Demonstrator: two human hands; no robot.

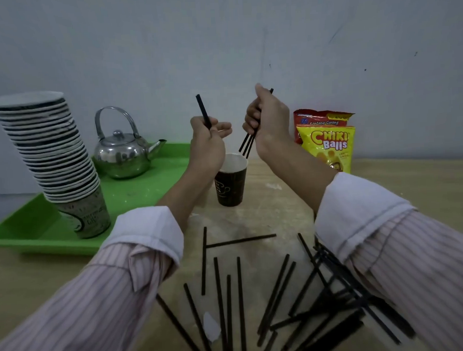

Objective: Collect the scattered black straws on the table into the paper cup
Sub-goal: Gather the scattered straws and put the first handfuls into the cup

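While the left hand (210, 147) is pinching a single straw (202, 109) in its grip above the paper cup (232, 180), the right hand (270, 119) is squeezing a bunch of straws (249, 143) slanting over the rim. They may be bumping it over. Loose straws (240, 295) are lying on the desk (413, 182).

A kettle (122, 154) and stacked cups (52, 158) sit on a green tray (155, 179), 2 snack bags (328, 148) apart.

Table (413, 187) holds straws (241, 306), cup (231, 186), green tray (34, 223), snack bags (328, 148)
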